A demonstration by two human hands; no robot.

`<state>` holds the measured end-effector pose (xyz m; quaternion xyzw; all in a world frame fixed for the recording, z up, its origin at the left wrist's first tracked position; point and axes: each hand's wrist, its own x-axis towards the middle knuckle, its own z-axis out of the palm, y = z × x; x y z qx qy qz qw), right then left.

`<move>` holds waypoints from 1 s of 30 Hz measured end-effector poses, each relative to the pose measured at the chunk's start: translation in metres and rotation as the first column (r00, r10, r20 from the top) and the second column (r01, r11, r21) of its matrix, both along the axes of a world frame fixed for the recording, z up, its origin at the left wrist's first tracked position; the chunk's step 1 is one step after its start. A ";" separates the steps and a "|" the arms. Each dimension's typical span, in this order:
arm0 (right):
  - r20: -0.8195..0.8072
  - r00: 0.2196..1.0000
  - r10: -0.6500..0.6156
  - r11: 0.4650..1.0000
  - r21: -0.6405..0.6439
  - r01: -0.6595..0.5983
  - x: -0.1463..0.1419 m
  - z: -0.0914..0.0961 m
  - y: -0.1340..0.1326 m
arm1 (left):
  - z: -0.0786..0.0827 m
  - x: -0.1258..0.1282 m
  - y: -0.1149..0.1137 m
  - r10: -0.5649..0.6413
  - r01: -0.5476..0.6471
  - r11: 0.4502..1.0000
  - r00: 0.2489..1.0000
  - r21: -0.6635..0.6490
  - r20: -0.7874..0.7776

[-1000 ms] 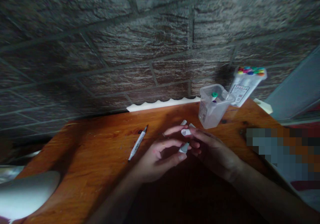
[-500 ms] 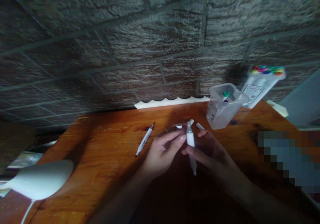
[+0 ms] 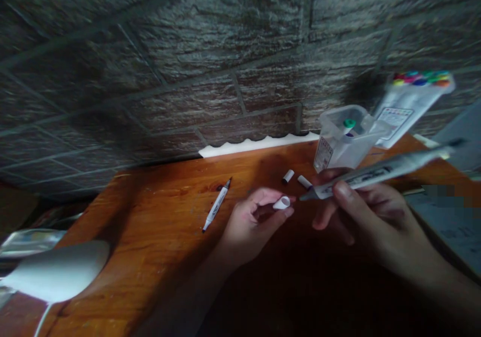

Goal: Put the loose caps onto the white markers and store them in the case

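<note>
Between the thumb and fingers of my left hand (image 3: 255, 221) is a white marker cap (image 3: 281, 203), its round opening facing right. My right hand (image 3: 370, 216) grips an uncapped white marker (image 3: 379, 172), held slantwise above the desk with its grey end pointing left toward the cap. Another uncapped marker (image 3: 217, 206) lies on the wood to the left of my left hand. Two loose caps, one (image 3: 288, 177) with a dark rim and another (image 3: 304, 182), rest on the desk beyond my hands.
A clear plastic holder (image 3: 338, 149) with a green-topped marker stands at the back right. Behind it leans a second holder (image 3: 404, 111) full of colourful markers. A white lamp head (image 3: 63, 272) is at the left of the wooden desk (image 3: 150, 216). A brick wall rises behind.
My right hand has moved right and up with the marker, away from my left hand. The marker has swung from near upright to slanting, and the cap in my left hand now shows.
</note>
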<state>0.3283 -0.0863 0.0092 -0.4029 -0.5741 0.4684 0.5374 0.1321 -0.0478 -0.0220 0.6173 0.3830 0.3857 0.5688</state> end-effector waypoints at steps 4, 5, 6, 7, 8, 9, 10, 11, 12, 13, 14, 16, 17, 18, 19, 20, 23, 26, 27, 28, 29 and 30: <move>0.174 0.939 -0.295 0.921 0.312 0.231 -0.006 -0.007 0.000 | -0.003 -0.002 0.001 0.058 -0.037 0.992 0.984 0.121 -0.171; 0.227 0.920 -0.320 0.906 0.358 0.227 -0.006 -0.010 0.000 | -0.003 -0.002 0.001 0.062 -0.036 0.990 0.980 0.137 -0.189; 0.281 0.901 -0.330 0.899 0.386 0.208 -0.005 -0.012 -0.001 | -0.003 -0.003 0.001 0.064 -0.034 0.988 0.978 0.151 -0.200; 0.330 0.883 -0.332 0.896 0.404 0.186 -0.004 -0.014 -0.001 | -0.004 -0.003 0.001 0.066 -0.031 0.986 0.976 0.164 -0.207; 0.372 0.868 -0.329 0.896 0.413 0.162 -0.003 -0.016 -0.001 | -0.004 -0.003 0.001 0.066 -0.028 0.984 0.975 0.178 -0.213; 0.404 0.855 -0.325 0.897 0.418 0.143 -0.002 -0.018 -0.001 | -0.004 -0.003 0.001 0.069 -0.026 0.981 0.974 0.194 -0.216; 0.425 0.846 -0.323 0.896 0.426 0.129 -0.002 -0.019 0.000 | -0.004 -0.003 0.001 0.068 -0.023 0.978 0.974 0.206 -0.215; 0.438 0.839 -0.322 0.894 0.432 0.117 -0.002 -0.020 0.000 | -0.004 -0.003 0.001 0.062 -0.016 0.977 0.975 0.213 -0.212; 0.446 0.836 -0.320 0.892 0.439 0.108 -0.003 -0.021 0.000 | -0.005 -0.004 0.001 0.051 -0.004 0.976 0.977 0.220 -0.207; 0.451 0.834 -0.317 0.891 0.443 0.099 -0.004 -0.021 0.000 | -0.006 -0.004 0.001 0.039 0.009 0.973 0.978 0.231 -0.203; 0.457 0.832 -0.314 0.889 0.448 0.090 -0.005 -0.021 0.000 | -0.006 -0.004 0.001 0.028 0.022 0.970 0.979 0.242 -0.202; 0.473 0.818 -0.328 0.875 0.478 0.074 -0.006 -0.020 0.001 | -0.007 -0.004 0.002 0.020 0.034 0.967 0.978 0.251 -0.210; 0.484 0.802 -0.349 0.860 0.505 0.070 -0.005 -0.019 0.002 | -0.007 -0.004 0.002 0.028 0.025 0.968 0.977 0.250 -0.209; 0.496 0.778 -0.386 0.839 0.540 0.072 -0.003 -0.019 0.004 | -0.007 -0.004 0.002 0.039 0.010 0.972 0.979 0.236 -0.200; 0.506 0.746 -0.433 0.818 0.569 0.088 0.000 -0.018 0.006 | -0.006 -0.003 0.002 0.046 -0.009 0.979 0.983 0.206 -0.180; 0.506 0.713 -0.485 0.798 0.590 0.124 0.004 -0.018 0.009 | -0.005 -0.002 0.002 0.048 -0.023 0.986 0.987 0.163 -0.152; 0.481 0.671 -0.564 0.785 0.564 0.255 0.013 -0.020 0.014 | -0.001 0.000 0.000 0.038 -0.037 0.999 0.998 0.028 -0.055; 0.437 0.749 -0.498 0.827 0.498 0.259 0.012 -0.022 0.013 | 0.003 0.001 -0.001 0.047 -0.048 0.998 0.999 -0.029 -0.014; 0.423 0.774 -0.471 0.840 0.482 0.248 0.010 -0.022 0.012 | 0.003 0.001 -0.001 0.051 -0.051 0.998 0.999 -0.038 -0.011; 0.404 0.795 -0.452 0.848 0.471 0.243 0.008 -0.021 0.010 | 0.003 0.001 -0.001 0.050 -0.051 0.998 0.999 -0.042 -0.010; 0.384 0.813 -0.439 0.853 0.462 0.242 0.005 -0.021 0.009 | 0.002 0.001 0.000 0.048 -0.049 0.998 0.999 -0.039 -0.010; 0.366 0.827 -0.426 0.858 0.455 0.240 0.003 -0.020 0.007 | 0.002 0.000 0.000 0.043 -0.044 0.999 0.999 -0.028 -0.012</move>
